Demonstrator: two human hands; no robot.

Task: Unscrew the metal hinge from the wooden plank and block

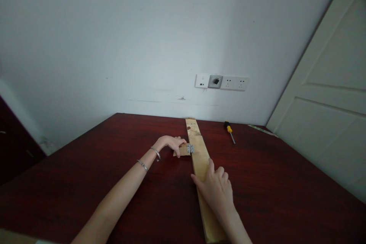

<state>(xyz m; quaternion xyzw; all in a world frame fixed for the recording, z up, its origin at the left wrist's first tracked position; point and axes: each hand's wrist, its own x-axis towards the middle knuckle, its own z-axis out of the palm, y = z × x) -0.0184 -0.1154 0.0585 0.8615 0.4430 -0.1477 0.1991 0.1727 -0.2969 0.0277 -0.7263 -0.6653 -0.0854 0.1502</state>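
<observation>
A long wooden board lies on the dark red table, running from near the wall toward me. At its left edge a metal hinge joins it to a small wooden block. My left hand is closed around that small block, thumb on the near side and fingers over the top. My right hand straddles the long board closer to me, its thumb at the left edge and its fingers along the right edge, gripping it.
A yellow and black screwdriver lies right of the board. Farther right, a thin flat strip rests near the table's back corner. Wall sockets sit above the table. A white panelled door stands at the right.
</observation>
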